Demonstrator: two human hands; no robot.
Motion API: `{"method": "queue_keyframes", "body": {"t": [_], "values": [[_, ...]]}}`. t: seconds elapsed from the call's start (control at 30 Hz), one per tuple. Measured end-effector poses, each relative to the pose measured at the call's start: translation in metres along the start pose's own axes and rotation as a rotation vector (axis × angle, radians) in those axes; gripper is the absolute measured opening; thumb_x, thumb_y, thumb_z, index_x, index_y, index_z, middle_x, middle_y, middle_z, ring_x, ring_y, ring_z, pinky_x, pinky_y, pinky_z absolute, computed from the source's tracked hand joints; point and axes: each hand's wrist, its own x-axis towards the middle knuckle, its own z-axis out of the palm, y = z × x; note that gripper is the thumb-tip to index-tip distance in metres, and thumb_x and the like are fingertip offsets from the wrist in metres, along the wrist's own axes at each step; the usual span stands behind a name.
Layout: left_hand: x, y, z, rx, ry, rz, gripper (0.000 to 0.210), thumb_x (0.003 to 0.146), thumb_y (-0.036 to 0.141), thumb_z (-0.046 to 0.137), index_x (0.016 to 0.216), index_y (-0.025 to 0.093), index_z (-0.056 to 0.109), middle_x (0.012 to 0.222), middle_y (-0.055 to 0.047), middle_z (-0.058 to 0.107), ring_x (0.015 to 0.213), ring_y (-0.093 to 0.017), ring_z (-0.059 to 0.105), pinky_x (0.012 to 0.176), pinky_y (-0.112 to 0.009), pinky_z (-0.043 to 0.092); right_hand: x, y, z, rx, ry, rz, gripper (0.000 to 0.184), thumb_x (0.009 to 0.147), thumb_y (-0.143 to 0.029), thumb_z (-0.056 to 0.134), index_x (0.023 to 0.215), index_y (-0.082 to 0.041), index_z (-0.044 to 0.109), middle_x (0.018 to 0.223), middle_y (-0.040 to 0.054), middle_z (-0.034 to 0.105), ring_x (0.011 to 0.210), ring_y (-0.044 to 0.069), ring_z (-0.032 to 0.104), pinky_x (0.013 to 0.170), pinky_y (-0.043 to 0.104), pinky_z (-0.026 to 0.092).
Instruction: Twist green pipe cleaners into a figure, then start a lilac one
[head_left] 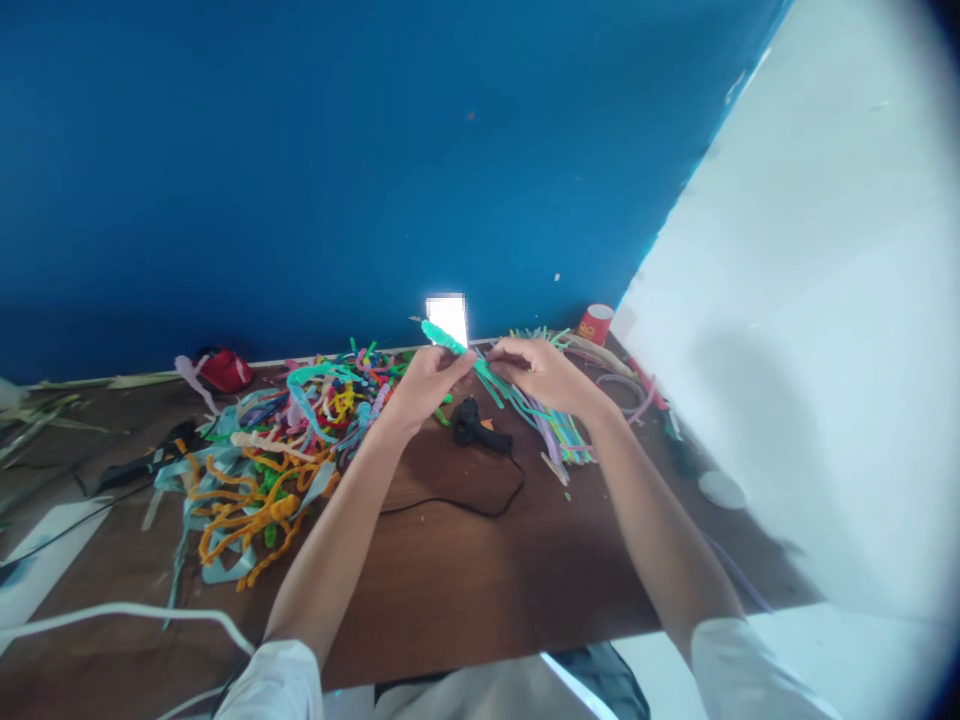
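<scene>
Both hands are raised over the middle of the table, close together. Between the thumb and fingers of my left hand [429,382] is a fuzzy green pipe cleaner [441,336], its thick end sticking out up and to the left. My right hand [534,372] pinches near the other end, where thinner green strands show; whether these belong to the same piece I cannot tell. Below the hands lies a black glue gun [480,428] with a cord. A bundle of pastel pipe cleaners [566,436] lies under and beside my right hand.
A tangled heap of coloured pipe cleaners [330,400] covers the left, with orange ones [247,510] in front. A second black tool [150,455] lies farther left. A red cup [596,324] stands by the blue wall [300,180]. A white cable [135,608] crosses the front left.
</scene>
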Motion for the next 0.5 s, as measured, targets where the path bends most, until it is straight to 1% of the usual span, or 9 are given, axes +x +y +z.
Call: {"method": "queue_keyframes", "body": {"t": [0.07,0.13,0.23,0.33,0.43,0.5], "values": [[0.000,0.001,0.001,0.025,0.002,-0.008,0.045,0.080,0.057,0.067,0.075,0.012,0.062,0.068,-0.002,0.063,0.060,-0.011,0.054,0.057,-0.024,0.039,0.000,-0.001,0.000,-0.011,0.019,-0.008,0.019,0.092,-0.033,0.054,0.089,-0.019,0.066,0.080,0.0007,0.063,0.071,0.014,0.052,0.066,0.027,0.037],[-0.001,0.003,0.002,0.003,-0.023,-0.021,0.046,0.079,0.059,0.067,0.075,0.013,0.061,0.068,-0.002,0.063,0.061,-0.012,0.055,0.059,-0.024,0.041,0.000,-0.002,0.000,-0.007,0.025,-0.010,0.019,0.091,-0.034,0.055,0.087,-0.018,0.065,0.075,-0.0003,0.060,0.068,0.013,0.050,0.064,0.027,0.036],[-0.003,0.006,0.003,-0.051,-0.061,-0.029,0.044,0.079,0.057,0.068,0.078,0.013,0.062,0.069,-0.002,0.063,0.061,-0.012,0.056,0.059,-0.024,0.042,-0.001,-0.006,0.001,0.028,-0.002,-0.002,0.023,0.091,-0.039,0.057,0.086,-0.017,0.063,0.071,-0.0012,0.057,0.066,0.012,0.048,0.061,0.026,0.034],[-0.003,0.007,0.004,-0.071,-0.059,-0.042,0.042,0.078,0.055,0.070,0.078,0.013,0.063,0.068,-0.002,0.062,0.060,-0.011,0.055,0.057,-0.023,0.042,-0.001,-0.009,0.003,0.033,-0.003,0.007,0.028,0.092,-0.043,0.055,0.086,-0.017,0.063,0.072,-0.0010,0.056,0.066,0.012,0.047,0.061,0.026,0.033],[-0.003,0.008,0.004,-0.104,-0.058,-0.027,0.039,0.077,0.050,0.072,0.086,0.014,0.065,0.072,-0.002,0.064,0.060,-0.011,0.055,0.056,-0.023,0.042,-0.001,-0.011,0.003,0.039,0.001,0.022,0.032,0.094,-0.046,0.051,0.086,-0.018,0.063,0.070,-0.0013,0.055,0.064,0.012,0.047,0.061,0.027,0.034],[-0.002,0.009,0.004,-0.109,-0.049,-0.015,0.038,0.076,0.047,0.074,0.090,0.014,0.064,0.073,-0.001,0.064,0.059,-0.011,0.055,0.055,-0.022,0.042,-0.001,-0.011,0.004,0.056,-0.008,0.022,0.030,0.092,-0.046,0.055,0.089,-0.018,0.064,0.071,-0.0011,0.055,0.065,0.013,0.047,0.062,0.027,0.034]]}}
